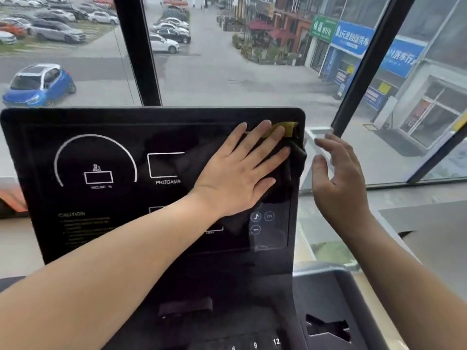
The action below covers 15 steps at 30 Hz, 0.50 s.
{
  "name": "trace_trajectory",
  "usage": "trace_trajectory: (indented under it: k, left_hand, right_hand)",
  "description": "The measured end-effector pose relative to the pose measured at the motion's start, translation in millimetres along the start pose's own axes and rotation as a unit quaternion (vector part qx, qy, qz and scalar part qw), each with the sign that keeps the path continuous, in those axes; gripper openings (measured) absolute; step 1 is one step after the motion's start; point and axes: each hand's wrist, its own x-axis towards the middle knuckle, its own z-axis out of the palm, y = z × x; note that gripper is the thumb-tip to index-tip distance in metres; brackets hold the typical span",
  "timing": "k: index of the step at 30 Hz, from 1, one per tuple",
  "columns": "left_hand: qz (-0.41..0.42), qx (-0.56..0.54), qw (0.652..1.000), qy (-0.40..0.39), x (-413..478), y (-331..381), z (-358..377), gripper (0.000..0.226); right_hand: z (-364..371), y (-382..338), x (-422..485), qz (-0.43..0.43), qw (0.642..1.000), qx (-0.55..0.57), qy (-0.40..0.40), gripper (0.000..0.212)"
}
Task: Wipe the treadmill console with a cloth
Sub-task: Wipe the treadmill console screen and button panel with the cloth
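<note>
Behind the machine a tall window (227, 59) looks down on a wet street with parked cars, a small blue car (38, 84) at the left, and a row of shopfronts at the right with a green sign (323, 29) and blue signs (352, 37) in white Chinese characters too blurred to read. Close in front stands the black treadmill console (101, 223), tilted up toward the camera. Its white print shows an arc over a small box marked "INCLINE %", a larger box captioned "PROGAM/" before the cloth cuts it off, and the heading "CAUTION" over lines too small to read. A music-note button (255, 216) sits at the lower right of the panel, and keys numbered 6, 9 and 12 (255, 344) show at the bottom edge. The dark cloth (295, 160) lies against the upper right part of the panel, a yellow patch (286, 128) at its top corner. The left hand (237, 173) presses it flat, its grip apart with the fingers straight and spread. The right hand (338, 178) hovers just beside the console's right edge, its grip apart too, fingers loosely bent and holding nothing.
</note>
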Motion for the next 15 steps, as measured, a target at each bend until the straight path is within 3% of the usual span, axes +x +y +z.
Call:
trace_trajectory:
  k: [7,11,15]
  left_hand:
    - [0.147,-0.009,0.985,-0.093,-50,99,47,0.06]
    - [0.241,0.013,0.96,-0.14,-72,96,52,0.056]
    - [0.17,0.015,0.982,-0.084,-104,52,44,0.056]
  right_hand:
    - [10,24,-45,0.047,0.998,0.021,-0.046,0.034]
    - [21,16,-67,0.019,0.999,-0.005,-0.032,0.033]
    - [30,-11,-96,-0.001,0.999,-0.033,0.01,0.032]
